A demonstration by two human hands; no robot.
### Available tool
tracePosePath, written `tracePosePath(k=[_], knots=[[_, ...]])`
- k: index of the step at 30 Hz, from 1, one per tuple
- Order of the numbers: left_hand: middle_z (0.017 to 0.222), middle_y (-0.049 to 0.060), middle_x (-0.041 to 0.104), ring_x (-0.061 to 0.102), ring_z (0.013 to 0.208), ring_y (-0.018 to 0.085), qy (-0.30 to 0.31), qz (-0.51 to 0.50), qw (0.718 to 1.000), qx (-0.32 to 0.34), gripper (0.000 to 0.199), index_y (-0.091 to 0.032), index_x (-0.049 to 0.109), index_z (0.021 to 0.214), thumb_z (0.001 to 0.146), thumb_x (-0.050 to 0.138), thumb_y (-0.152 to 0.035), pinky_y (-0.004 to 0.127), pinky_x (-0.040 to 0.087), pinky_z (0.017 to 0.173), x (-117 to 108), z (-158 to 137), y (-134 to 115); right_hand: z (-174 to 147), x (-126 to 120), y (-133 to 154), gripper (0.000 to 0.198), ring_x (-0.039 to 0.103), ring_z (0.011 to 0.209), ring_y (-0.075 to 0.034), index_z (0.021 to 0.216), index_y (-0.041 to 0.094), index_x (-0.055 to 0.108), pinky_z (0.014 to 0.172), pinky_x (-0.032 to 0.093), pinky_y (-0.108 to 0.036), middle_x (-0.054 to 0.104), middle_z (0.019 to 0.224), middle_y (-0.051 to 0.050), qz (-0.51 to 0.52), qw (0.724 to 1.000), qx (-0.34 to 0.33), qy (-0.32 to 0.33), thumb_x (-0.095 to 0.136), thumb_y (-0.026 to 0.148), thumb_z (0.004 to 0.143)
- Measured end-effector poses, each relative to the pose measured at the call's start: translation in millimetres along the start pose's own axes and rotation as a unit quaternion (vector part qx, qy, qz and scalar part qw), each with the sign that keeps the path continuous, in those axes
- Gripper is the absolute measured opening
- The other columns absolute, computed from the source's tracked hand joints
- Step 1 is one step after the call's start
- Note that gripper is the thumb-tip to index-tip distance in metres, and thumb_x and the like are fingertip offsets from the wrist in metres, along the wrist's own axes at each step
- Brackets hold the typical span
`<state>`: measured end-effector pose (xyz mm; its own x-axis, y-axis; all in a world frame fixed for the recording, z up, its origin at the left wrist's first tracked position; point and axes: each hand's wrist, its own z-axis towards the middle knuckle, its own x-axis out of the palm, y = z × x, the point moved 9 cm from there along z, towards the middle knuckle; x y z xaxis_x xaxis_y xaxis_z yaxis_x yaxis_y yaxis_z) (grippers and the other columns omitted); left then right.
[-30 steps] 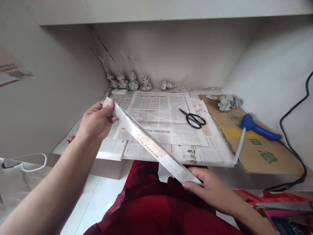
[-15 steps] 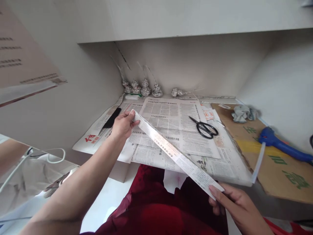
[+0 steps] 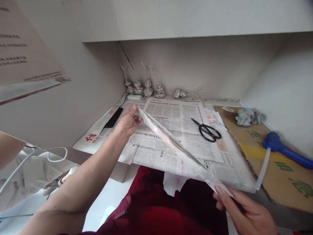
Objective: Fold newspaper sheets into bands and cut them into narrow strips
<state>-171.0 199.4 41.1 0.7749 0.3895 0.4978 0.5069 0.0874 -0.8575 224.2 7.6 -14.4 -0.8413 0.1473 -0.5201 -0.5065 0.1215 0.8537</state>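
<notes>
A long folded newspaper strip (image 3: 171, 143) stretches slantwise between my hands, over the front of the table. Its layers part along the middle, so a gap shows between them. My left hand (image 3: 130, 120) pinches the far upper end between thumb and fingers. At the near lower end, my right hand (image 3: 242, 205) grips the strip with the thumb on top. Beneath the strip lie flat newspaper sheets (image 3: 168, 114). Black-handled scissors (image 3: 206, 130) rest on those sheets, right of the strip, blades partly closed and pointing away to the left.
Several gourd-shaped woven paper pieces (image 3: 148, 88) stand along the back wall; another (image 3: 180, 93) lies on its side. A black phone-like slab (image 3: 113, 118) lies at left. On cardboard (image 3: 276, 166) at right are a blue glue gun (image 3: 286, 147) and crumpled grey cloth (image 3: 245, 117).
The strip's layers have spread apart in the middle, where it lay flatter before. Both hands keep their hold on its ends. The whole view has shifted slightly.
</notes>
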Motion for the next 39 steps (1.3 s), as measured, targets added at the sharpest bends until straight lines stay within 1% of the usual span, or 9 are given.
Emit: tracePosePath(k=[4,7,12,17,21,27,32,35,39], knots=[[0.101,0.010,0.071,0.069,0.090,0.018,0.097,-0.063,0.993,-0.014,0.045,-0.017,0.066,0.098,0.086,0.067,-0.060,0.021,0.055,0.065,41.2,-8.3,6.1,-2.8,-3.9,53.8,0.033,0.069,0.079,-0.025,0.123,0.035,0.073,0.081,0.054,-0.039,0.076,0.092,-0.005,-0.081,0.967,-0.224,-0.093,0.061,0.033,0.093],[0.108,0.015,0.072,0.070,0.098,0.024,0.163,0.013,0.978,-0.130,0.048,-0.016,0.066,0.103,0.086,0.067,-0.060,0.026,0.057,0.070,62.0,-33.9,50.8,-0.9,11.9,79.4,0.051,0.068,0.078,-0.021,0.138,0.038,0.062,0.078,0.054,-0.036,0.074,0.093,-0.005,-0.133,0.919,-0.358,-0.096,0.057,0.014,0.094],[0.107,0.019,0.074,0.072,0.083,0.018,0.207,0.083,0.945,-0.241,0.025,-0.008,0.069,0.100,0.098,0.059,-0.030,0.025,0.057,0.066,64.4,-83.6,105.7,0.3,39.4,90.3,0.064,0.060,0.072,-0.018,0.147,0.030,0.052,0.065,0.051,-0.031,0.067,0.084,-0.005,-0.163,0.848,-0.499,-0.075,0.058,0.000,0.091],[0.096,0.016,0.077,0.073,0.075,0.019,0.218,0.118,0.928,-0.279,0.010,-0.009,0.069,0.096,0.095,0.062,-0.016,0.029,0.060,0.067,62.4,-107.7,117.0,6.9,65.0,92.4,0.054,0.060,0.077,-0.019,0.137,0.022,0.064,0.067,0.054,-0.033,0.066,0.087,-0.006,-0.171,0.857,-0.479,0.081,0.051,0.001,0.089],[0.087,0.014,0.076,0.074,0.073,0.020,0.213,0.119,0.929,-0.278,0.012,-0.010,0.065,0.093,0.098,0.056,-0.017,0.033,0.062,0.070,62.2,-110.5,119.2,24.2,55.1,105.0,0.058,0.064,0.103,-0.020,0.145,0.032,0.054,0.088,0.056,-0.035,0.069,0.116,-0.005,-0.161,0.878,-0.399,0.210,0.048,0.010,0.092],[0.089,0.011,0.076,0.074,0.074,0.020,0.190,0.087,0.942,-0.262,0.022,-0.017,0.057,0.101,0.104,0.043,-0.035,0.034,0.061,0.068,62.7,-103.9,118.7,119.2,0.9,97.8,0.046,0.068,0.099,-0.026,0.144,0.023,0.055,0.085,0.056,-0.042,0.067,0.128,-0.013,-0.376,0.897,-0.216,0.084,0.049,0.034,0.100],[0.100,0.014,0.075,0.073,0.087,0.019,0.257,0.061,0.919,-0.294,0.016,-0.010,0.065,0.103,0.099,0.054,-0.020,0.031,0.060,0.080,69.7,-122.4,117.7,190.1,0.3,72.6,0.033,0.065,0.108,-0.026,0.125,0.017,0.063,0.093,0.054,-0.049,0.067,0.123,-0.012,-0.457,0.879,-0.120,0.066,0.062,0.034,0.097],[0.088,0.011,0.074,0.069,0.071,0.012,0.290,0.065,0.906,-0.302,0.010,-0.006,0.069,0.098,0.088,0.065,-0.004,0.017,0.054,0.061,69.1,-130.3,118.0,207.0,2.7,67.7,0.033,0.065,0.107,-0.023,0.125,0.019,0.062,0.091,0.056,-0.046,0.064,0.127,-0.009,-0.478,0.872,-0.089,0.052,0.063,0.037,0.097],[0.086,0.010,0.074,0.071,0.065,0.015,0.275,0.062,0.915,-0.290,0.009,-0.012,0.064,0.098,0.097,0.058,-0.018,0.013,0.043,0.039,65.9,-122.3,115.3,212.9,-0.9,70.9,0.036,0.065,0.108,-0.024,0.126,0.019,0.061,0.091,0.056,-0.047,0.063,0.128,-0.010,-0.490,0.869,-0.068,0.020,0.062,0.040,0.097]])
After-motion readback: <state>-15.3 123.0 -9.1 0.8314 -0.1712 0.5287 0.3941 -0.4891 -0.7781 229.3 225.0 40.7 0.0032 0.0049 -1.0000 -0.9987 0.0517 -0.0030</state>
